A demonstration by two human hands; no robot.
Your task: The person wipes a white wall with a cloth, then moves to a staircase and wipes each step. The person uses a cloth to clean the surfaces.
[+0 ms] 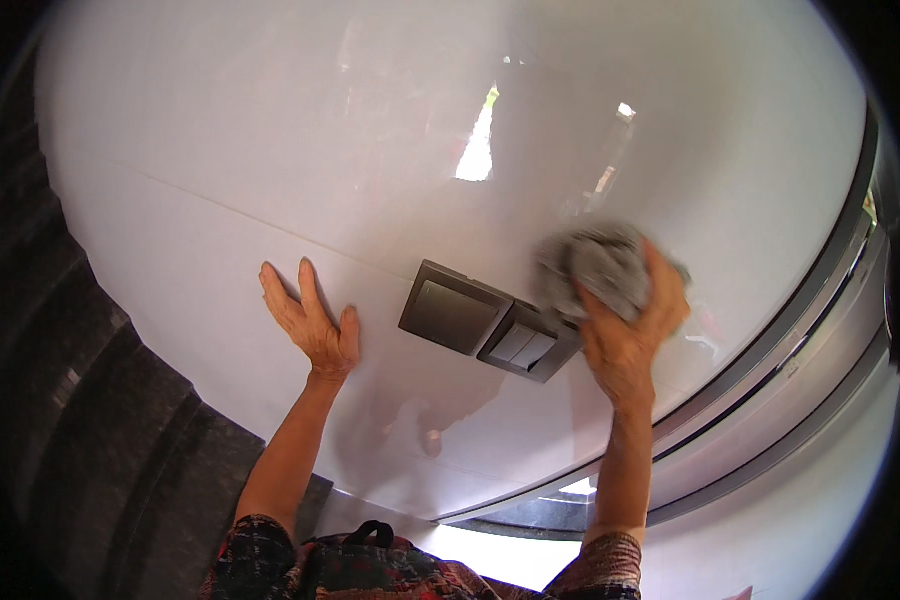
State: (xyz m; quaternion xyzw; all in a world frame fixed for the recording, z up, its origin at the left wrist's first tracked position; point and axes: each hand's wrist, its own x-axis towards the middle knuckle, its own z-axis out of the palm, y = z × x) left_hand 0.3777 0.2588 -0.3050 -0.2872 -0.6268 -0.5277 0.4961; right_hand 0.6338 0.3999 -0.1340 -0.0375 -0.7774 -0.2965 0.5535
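Observation:
My right hand [630,330] grips a bunched grey cloth [602,262], which presses on the glossy white wall [390,130] just right of a dark grey switch panel [453,313]. Motion blurs the cloth's edges slightly. The panel has a wide plain plate on its left and a light rocker switch [523,347] on its right; the cloth and hand lie close to its right end. Left of the panel, my left hand [313,325] rests against the wall with fingers spread, holding nothing.
A thin seam [240,215] runs across the wall toward the panel. Dark stone steps [120,440] lie along the left. At the right, a metal-and-dark frame [770,400] borders the wall. Bright reflections [477,145] show on the glossy surface.

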